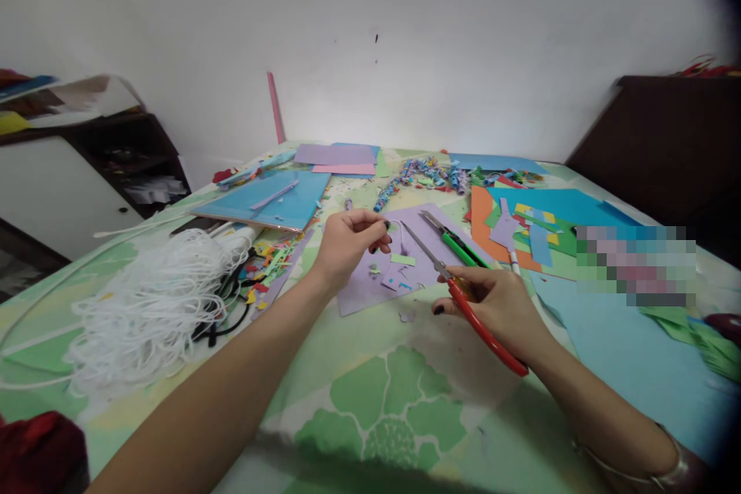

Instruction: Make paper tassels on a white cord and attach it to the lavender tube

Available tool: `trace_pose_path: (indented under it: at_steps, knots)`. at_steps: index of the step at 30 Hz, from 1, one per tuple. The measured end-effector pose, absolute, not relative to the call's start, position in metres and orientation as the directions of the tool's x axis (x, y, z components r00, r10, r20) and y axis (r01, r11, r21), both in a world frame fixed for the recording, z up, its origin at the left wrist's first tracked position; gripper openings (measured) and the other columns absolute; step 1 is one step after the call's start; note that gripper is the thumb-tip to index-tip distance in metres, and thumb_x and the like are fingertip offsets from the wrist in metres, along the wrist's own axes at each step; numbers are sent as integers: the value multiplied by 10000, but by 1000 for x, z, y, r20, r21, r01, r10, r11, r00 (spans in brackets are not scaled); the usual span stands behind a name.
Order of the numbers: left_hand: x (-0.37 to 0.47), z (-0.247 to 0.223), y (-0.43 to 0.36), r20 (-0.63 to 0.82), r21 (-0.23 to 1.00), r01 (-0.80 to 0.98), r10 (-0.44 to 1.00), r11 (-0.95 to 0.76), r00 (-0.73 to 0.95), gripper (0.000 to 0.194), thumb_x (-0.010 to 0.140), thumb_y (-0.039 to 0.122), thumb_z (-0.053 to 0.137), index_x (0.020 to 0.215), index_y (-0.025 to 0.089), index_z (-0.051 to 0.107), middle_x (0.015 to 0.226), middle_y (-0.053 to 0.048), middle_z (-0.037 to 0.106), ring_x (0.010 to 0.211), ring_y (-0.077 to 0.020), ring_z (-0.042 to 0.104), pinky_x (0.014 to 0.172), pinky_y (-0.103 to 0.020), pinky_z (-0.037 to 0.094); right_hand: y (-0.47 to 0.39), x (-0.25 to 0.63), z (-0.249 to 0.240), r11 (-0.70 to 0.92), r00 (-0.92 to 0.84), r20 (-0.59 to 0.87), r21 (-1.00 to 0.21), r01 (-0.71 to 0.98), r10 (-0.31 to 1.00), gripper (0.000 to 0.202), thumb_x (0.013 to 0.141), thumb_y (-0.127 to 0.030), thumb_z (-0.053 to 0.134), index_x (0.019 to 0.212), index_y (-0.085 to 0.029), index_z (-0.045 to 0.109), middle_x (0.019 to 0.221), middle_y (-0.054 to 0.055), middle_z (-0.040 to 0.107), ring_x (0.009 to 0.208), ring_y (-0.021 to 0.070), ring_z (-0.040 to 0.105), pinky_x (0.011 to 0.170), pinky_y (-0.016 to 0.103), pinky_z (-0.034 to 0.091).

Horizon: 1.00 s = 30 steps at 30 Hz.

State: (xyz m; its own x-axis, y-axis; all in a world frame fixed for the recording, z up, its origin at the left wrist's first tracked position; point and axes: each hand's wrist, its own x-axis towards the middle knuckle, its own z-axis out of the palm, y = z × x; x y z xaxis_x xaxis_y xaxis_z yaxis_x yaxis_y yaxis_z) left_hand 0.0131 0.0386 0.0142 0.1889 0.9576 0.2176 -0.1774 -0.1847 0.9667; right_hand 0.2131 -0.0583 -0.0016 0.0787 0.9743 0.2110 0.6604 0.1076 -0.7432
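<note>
My left hand (350,243) is closed in a pinch above a purple paper sheet (360,295). A short, thin white string seems to hang from its fingertips, though the very end is small and hard to make out. In my right hand (506,301) is a pair of scissors with red handles (489,336). Their blades point up and left toward my left fingertips and look almost together. Small paper scraps (403,259) lie on the purple sheet between the hands. Just beyond the scissors rests a green utility knife (460,247).
A tangled heap of white cord (150,309) lies at left, beside colourful paper clippings (272,266). Behind it is a blue sheet (260,201). A garland of paper curls (425,170) sits at the back. Orange paper (482,220) and a light-blue sheet (625,355) lie right.
</note>
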Motion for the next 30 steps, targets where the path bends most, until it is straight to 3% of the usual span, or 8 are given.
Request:
trace_pose_path:
  at_steps: [5, 11, 18, 20, 22, 25, 27, 30]
  knots:
    - [14, 14, 36, 184, 968, -214, 950, -131, 253, 95, 632, 169, 642, 715, 127, 660, 532, -10, 648, 458, -114, 594, 484, -219, 398, -52, 220, 5, -47, 118, 151, -406, 912, 982, 334, 761, -437, 640, 927, -168, 750, 625, 45, 651, 580, 186, 551, 507, 273, 349]
    - [17, 15, 29, 96, 964, -264, 916, 11, 388, 151, 655, 222, 696, 769, 127, 664, 567, -11, 649, 480, -108, 589, 489, -212, 386, -46, 227, -5, -87, 133, 167, -254, 963, 977, 448, 790, -283, 552, 1208, -145, 638, 807, 109, 732, 673, 237, 635, 542, 284, 370]
    - [26, 5, 18, -40, 958, -220, 841, 186, 539, 230, 667, 304, 769, 823, 153, 692, 690, -15, 661, 528, -81, 588, 490, -187, 371, -51, 228, 4, -176, 192, 239, -86, 981, 952, 269, 844, -245, 493, 873, -184, 754, 714, 129, 726, 668, 296, 662, 527, 323, 352]
    - [29, 1, 14, -83, 958, -181, 822, 221, 564, 220, 671, 303, 776, 807, 148, 699, 727, -15, 657, 533, -63, 577, 491, -178, 361, -54, 226, 9, -132, 184, 313, -182, 974, 932, 251, 843, -224, 507, 838, -178, 753, 729, 119, 732, 692, 285, 670, 567, 334, 397]
    - [33, -2, 9, -133, 948, -164, 805, 274, 579, 220, 669, 301, 784, 795, 145, 695, 736, -9, 646, 525, -52, 564, 484, -173, 348, -56, 222, 10, 27, 168, 389, -448, 894, 906, 209, 831, -234, 547, 855, -174, 746, 802, 100, 748, 739, 254, 682, 643, 336, 464]
    - [38, -7, 0, -177, 919, -177, 769, 352, 614, 252, 658, 310, 800, 801, 138, 683, 712, -1, 623, 511, -55, 547, 468, -180, 336, -58, 216, 6, 240, 158, 364, -827, 508, 918, 213, 786, -311, 639, 918, -170, 728, 867, 86, 748, 761, 206, 688, 687, 316, 531]
    - [41, -8, -5, -185, 900, -192, 741, 392, 645, 258, 661, 308, 805, 794, 128, 676, 692, 3, 604, 510, -54, 534, 462, -180, 330, -57, 213, 3, 238, 125, 284, -926, 292, 951, 247, 741, -333, 698, 920, -165, 723, 846, 80, 743, 746, 187, 684, 667, 301, 547]
    - [43, -10, -9, -189, 879, -204, 708, 431, 681, 244, 688, 283, 798, 810, 111, 674, 676, 12, 586, 512, -41, 522, 482, -168, 344, -57, 210, 3, 175, 78, 187, -974, 143, 979, 218, 692, -298, 749, 860, -162, 728, 791, 58, 738, 695, 154, 672, 641, 274, 546]
